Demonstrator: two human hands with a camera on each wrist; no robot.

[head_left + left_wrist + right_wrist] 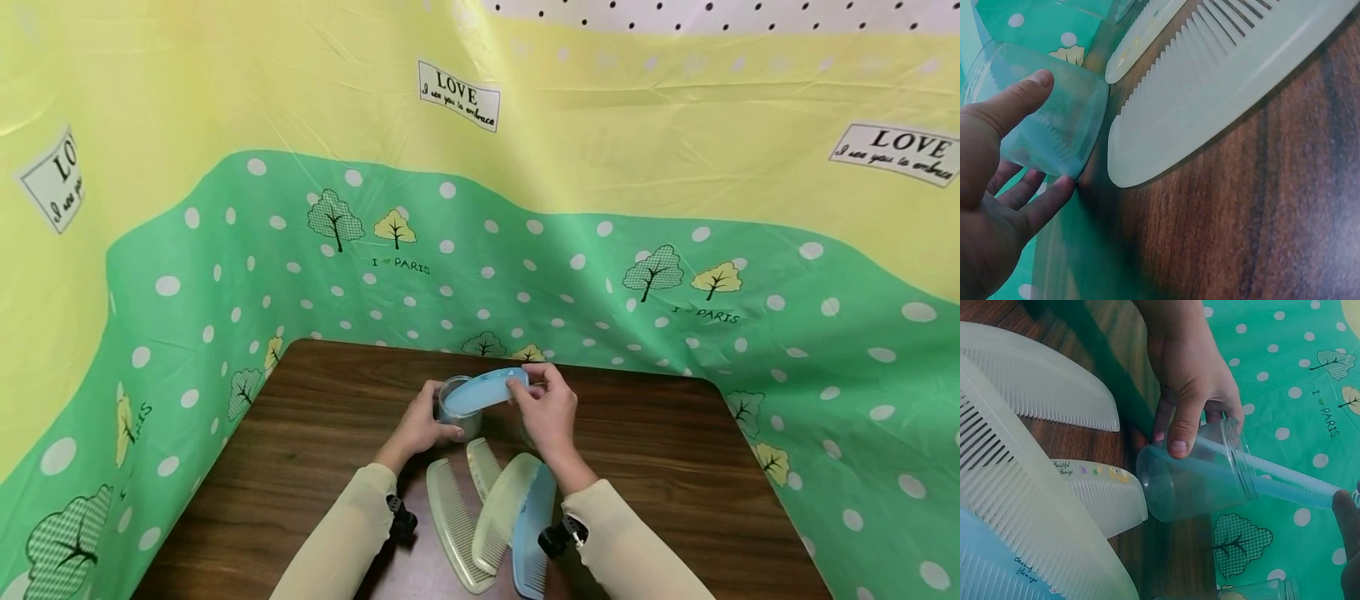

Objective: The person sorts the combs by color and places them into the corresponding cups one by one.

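A clear plastic jar [456,410] was gripped by the left hand [420,429] above the wooden table [675,467]. A blue comb [486,390], half inside it, was pinched by the right hand [551,412]. 4 combs [495,508] lay nearby.

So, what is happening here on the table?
A person's left hand grips a clear plastic cup standing on the brown wooden table. The right hand pinches a blue comb whose other end is inside the cup. Three pale yellow combs and another blue comb lie on the table near the wrists.
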